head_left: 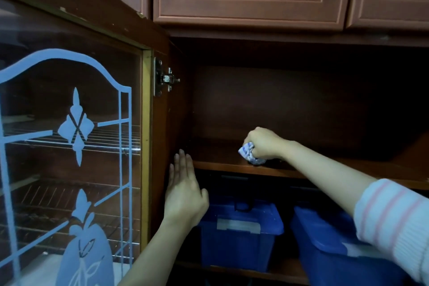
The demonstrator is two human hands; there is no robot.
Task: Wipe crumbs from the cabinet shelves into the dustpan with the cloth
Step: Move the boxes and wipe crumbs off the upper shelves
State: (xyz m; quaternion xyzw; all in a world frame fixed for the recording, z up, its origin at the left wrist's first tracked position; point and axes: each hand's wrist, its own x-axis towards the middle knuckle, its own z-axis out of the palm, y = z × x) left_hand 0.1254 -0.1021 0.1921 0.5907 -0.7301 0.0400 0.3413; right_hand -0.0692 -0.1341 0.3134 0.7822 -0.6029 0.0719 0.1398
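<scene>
The shelf (pixel 220 166) fades into shadow far right. The right hand (pixel 262 144) clenches the cloth (pixel 247 152) on it; the left hand (pixel 183 193), fingers straight, is beside the left wall (pixel 173 123).

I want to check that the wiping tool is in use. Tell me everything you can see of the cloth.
The cloth is a small, soft-looking fabric rag, white with a blue pattern, crumpled into a wad. Only the part bulging from under the right hand shows; that hand grips it in a fist. It sits low on the wooden shelf near the front edge, apparently pressed to the board.
</scene>
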